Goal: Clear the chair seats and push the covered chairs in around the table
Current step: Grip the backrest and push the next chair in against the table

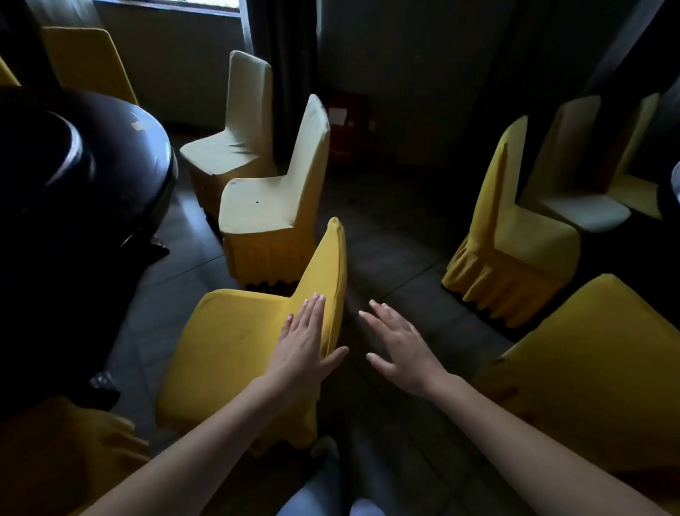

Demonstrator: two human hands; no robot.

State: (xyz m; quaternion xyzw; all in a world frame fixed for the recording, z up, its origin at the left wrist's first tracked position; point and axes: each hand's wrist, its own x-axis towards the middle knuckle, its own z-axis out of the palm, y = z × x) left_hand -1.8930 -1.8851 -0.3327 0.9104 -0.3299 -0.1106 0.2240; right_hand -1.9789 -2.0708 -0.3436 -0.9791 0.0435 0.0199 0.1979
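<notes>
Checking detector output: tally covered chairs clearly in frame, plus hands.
Covered chairs: 8
Hands (left, right): 2
Total: 10
Yellow fragments at the left edge are unclear, not counted.

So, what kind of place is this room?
Probably a banquet hall or restaurant dining room: yellow covered chairs stand around a dark round table, a second group of chairs stands at the right, and dark curtains hang by the window.

The room is dim; the dark tiled floor (397,258) shines a little; a bright window (165,3) sits up top; dark curtains (287,55) hang beside it.
</notes>
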